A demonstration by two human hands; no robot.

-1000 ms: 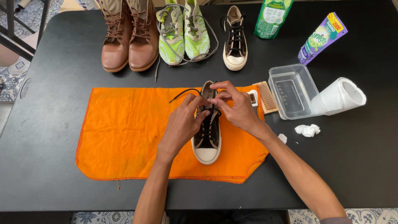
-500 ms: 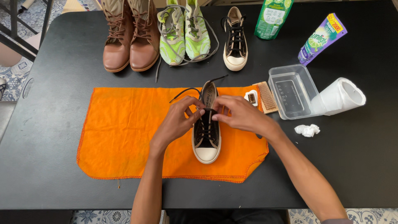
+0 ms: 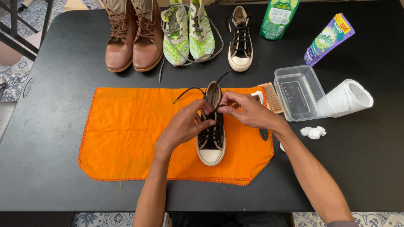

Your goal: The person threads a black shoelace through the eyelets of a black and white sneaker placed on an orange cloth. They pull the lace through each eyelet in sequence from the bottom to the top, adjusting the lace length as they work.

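A black sneaker (image 3: 211, 134) with a white toe cap lies on an orange cloth (image 3: 126, 134) spread over the black counter (image 3: 50, 84), toe pointing toward the person; the left hand (image 3: 182, 126) and right hand (image 3: 248, 111) meet over its upper eyelets, each pinching the black lace (image 3: 189, 90), whose loose ends trail off past the tongue. Along the far edge stand brown boots (image 3: 132, 35), green running shoes (image 3: 187, 31) and a second black sneaker (image 3: 240, 40), while a clear plastic tub (image 3: 296, 98), a paper roll (image 3: 349, 98) and a brush (image 3: 272, 97) sit to the right
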